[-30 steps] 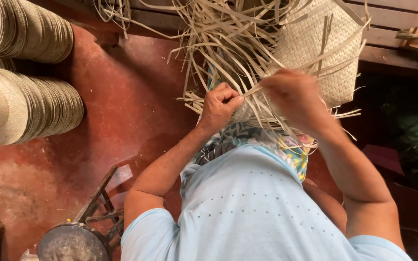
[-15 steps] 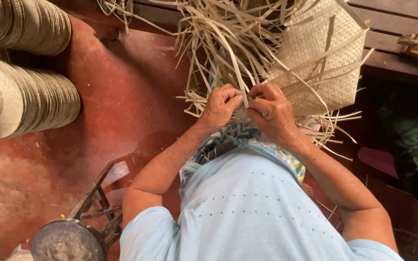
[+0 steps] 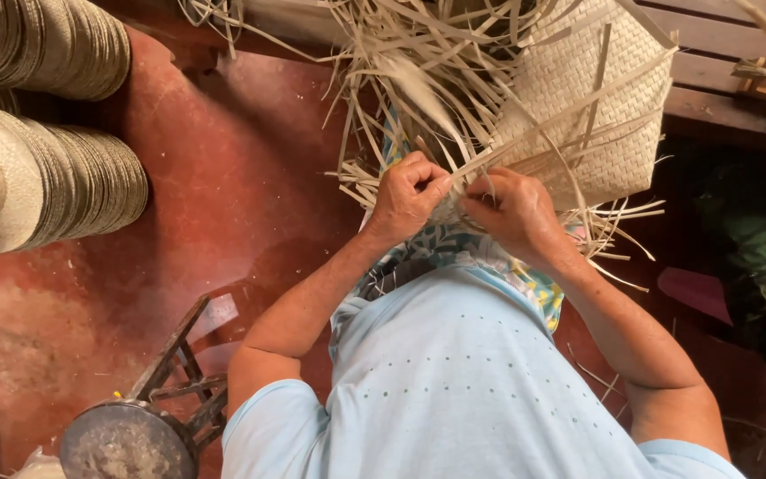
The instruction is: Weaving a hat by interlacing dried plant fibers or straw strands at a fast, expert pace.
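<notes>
Pinched pale flat straw strips (image 3: 454, 182) with left hand (image 3: 408, 197) and right hand (image 3: 511, 213), both clenched, mid-scene; strips fanned away far-side, beside pale woven straw panel (image 3: 596, 106).

Woven mat (image 3: 587, 106) far right over loose straw strips (image 3: 418, 80), stacked hats (image 3: 42, 177) far left, metal stool (image 3: 135, 426) near left on floor (image 3: 223, 177)

Two hands at work, the left hand (image 3: 408, 197) and the right hand (image 3: 511, 213), both pinched shut on pale straw strips (image 3: 418, 80), far too many to count. One woven mat (image 3: 591, 106) far right. Two stacks of straw hats on the left: far stack (image 3: 46, 44), near stack (image 3: 46, 186). One metal stool (image 3: 135, 435) near left.
</notes>
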